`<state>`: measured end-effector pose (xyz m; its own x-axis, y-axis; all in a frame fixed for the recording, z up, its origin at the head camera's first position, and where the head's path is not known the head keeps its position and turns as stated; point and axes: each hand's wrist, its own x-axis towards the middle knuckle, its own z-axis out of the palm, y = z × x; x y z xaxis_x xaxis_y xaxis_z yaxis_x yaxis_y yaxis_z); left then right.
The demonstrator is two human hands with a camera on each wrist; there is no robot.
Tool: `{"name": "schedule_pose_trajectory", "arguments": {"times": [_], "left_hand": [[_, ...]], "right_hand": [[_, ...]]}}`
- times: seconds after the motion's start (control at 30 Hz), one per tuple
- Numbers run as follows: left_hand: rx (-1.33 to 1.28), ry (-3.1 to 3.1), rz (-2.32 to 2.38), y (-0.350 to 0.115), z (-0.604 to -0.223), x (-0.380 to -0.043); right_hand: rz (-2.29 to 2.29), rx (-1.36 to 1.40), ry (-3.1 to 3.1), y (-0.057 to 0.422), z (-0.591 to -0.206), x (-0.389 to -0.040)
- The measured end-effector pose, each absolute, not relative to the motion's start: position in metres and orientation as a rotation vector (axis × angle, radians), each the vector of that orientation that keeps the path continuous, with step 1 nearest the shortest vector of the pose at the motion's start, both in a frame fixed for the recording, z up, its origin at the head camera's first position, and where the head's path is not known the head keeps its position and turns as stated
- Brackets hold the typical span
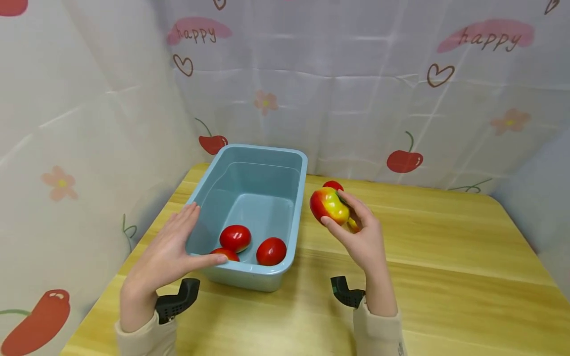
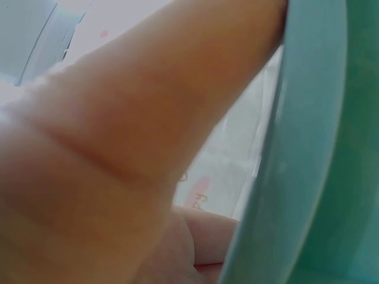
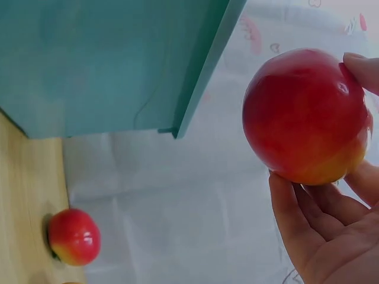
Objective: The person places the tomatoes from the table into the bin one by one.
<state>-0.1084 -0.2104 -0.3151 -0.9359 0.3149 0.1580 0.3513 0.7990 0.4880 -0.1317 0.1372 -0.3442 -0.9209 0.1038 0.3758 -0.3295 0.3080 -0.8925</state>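
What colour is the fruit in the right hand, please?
The fruit is red and yellow, clearest in the head view.

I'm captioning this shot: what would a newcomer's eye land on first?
Probably the red-and-yellow fruit in the right hand, just right of the blue tub. Next, likely the three red fruits inside the tub's near end, with the left hand at its near-left corner.

The bin (image 1: 249, 281) stands on the table (image 1: 454, 247). Three fruits (image 1: 236, 238) lie inside, at its near end. The left hand (image 1: 165, 249) is at the bin's near-left corner. Right of the bin, the right hand (image 1: 364, 240) holds a raised fruit (image 1: 327, 206); a further fruit (image 3: 74, 236) rests on the table behind. A curtain (image 1: 347, 99) hangs beyond.
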Motion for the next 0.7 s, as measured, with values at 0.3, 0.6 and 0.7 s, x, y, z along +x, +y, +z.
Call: {"name": "schedule_pose_trajectory", "arguments": {"times": [0.3, 0.6, 0.7], "left_hand": [[-0.537, -2.931, -0.816, -0.208, -0.316, -0.112], [-0.526, -2.939, -0.813, -0.208, -0.315, -0.111], [-0.522, -2.938, -0.813, -0.209, -0.315, -0.110]], "right_hand": [[1.676, 0.335, -2.149, 0.121, -0.338, -0.121], [1.717, 0.507, -2.105, 0.098, -0.338, -0.117], [1.726, 0.545, -2.107, 0.089, -0.339, -0.116]]}}
